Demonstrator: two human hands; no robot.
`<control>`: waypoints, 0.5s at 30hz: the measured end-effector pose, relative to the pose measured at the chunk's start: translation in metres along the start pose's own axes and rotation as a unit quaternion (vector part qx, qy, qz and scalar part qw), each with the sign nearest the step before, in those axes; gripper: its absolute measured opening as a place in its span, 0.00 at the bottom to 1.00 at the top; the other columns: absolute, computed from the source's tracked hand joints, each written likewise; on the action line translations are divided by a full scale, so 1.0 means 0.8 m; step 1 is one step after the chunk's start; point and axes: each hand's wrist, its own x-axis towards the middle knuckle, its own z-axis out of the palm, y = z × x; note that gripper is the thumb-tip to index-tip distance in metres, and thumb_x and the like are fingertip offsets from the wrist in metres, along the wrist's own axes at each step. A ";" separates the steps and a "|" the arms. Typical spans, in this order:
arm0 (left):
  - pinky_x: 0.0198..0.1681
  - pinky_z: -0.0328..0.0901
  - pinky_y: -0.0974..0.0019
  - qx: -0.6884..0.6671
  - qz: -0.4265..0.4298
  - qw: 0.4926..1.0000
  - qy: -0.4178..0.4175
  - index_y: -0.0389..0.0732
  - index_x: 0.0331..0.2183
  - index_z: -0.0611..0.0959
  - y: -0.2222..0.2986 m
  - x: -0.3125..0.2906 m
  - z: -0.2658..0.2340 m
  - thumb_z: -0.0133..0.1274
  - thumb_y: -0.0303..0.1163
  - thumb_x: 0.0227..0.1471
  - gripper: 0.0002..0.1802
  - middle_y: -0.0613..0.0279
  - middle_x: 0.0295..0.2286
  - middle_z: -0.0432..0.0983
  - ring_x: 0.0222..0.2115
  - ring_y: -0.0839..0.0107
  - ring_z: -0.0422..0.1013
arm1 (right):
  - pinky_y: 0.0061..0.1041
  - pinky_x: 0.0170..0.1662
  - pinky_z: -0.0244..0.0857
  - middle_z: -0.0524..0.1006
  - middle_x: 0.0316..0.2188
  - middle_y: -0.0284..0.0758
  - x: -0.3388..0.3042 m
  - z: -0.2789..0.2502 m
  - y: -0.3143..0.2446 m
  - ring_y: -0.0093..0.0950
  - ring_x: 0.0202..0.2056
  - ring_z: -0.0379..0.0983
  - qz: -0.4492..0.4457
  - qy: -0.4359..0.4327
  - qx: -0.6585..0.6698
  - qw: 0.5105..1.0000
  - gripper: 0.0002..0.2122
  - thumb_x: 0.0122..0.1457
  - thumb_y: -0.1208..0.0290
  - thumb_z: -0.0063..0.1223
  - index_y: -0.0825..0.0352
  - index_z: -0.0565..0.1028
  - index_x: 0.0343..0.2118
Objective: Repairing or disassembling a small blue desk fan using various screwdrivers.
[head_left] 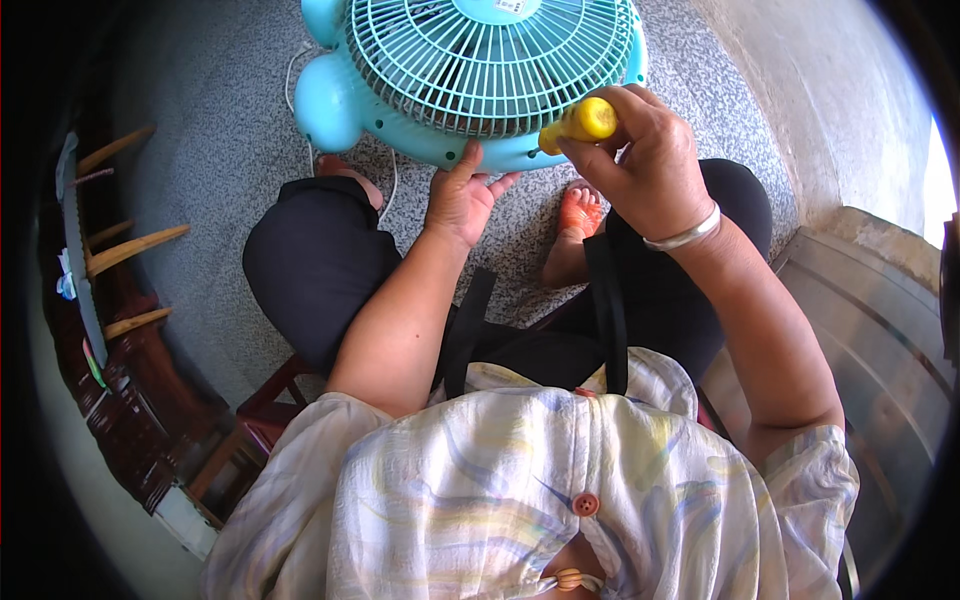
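Note:
A light-blue electric fan (420, 145) with a round slatted grille (480, 60) lies at the top of the view, cut off by the edge. My left hand (465, 200) grips its near rim, thumb on the upper side and fingers underneath. In my right hand (650, 160) is a screwdriver with a yellow handle (582, 123), held between thumb and fingers. The screwdriver's tip points down at the rim, right of my left hand, by a dark screw hole. Whether it sits in a screw I cannot make out.
Speckled grey floor (225, 215) lies below the fan, with a white cord (392, 190) on it. My feet and black-trousered knees frame the near side. Dark wooden furniture (130, 400) stands at left. A pale wall (850, 110) and metal panel (850, 330) are at right.

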 end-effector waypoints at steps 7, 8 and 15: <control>0.53 0.54 0.47 0.010 0.008 1.000 0.017 0.39 0.50 0.61 0.001 -0.001 0.008 0.55 0.41 0.46 0.33 0.57 0.47 0.62 0.50 0.60 0.58 | 0.25 0.38 0.66 0.73 0.28 0.39 0.003 -0.013 0.003 0.32 0.35 0.73 0.044 -0.106 0.198 0.973 0.16 0.39 0.84 0.50 0.71 0.70 0.36; 0.53 0.54 0.47 0.009 0.009 1.000 0.015 0.39 0.50 0.61 0.001 -0.001 0.010 0.55 0.41 0.46 0.33 0.57 0.47 0.62 0.50 0.60 0.58 | 0.24 0.37 0.66 0.73 0.29 0.37 0.002 -0.011 0.004 0.28 0.34 0.72 0.031 -0.097 0.162 0.982 0.16 0.41 0.83 0.51 0.70 0.69 0.37; 0.50 0.57 0.48 0.002 0.012 1.000 0.016 0.39 0.48 0.63 -0.001 0.000 0.004 0.57 0.41 0.45 0.32 0.57 0.46 0.64 0.48 0.60 0.61 | 0.29 0.33 0.67 0.72 0.25 0.42 0.002 -0.007 0.001 0.38 0.29 0.72 -0.105 -0.012 -0.058 0.993 0.16 0.39 0.76 0.58 0.69 0.69 0.33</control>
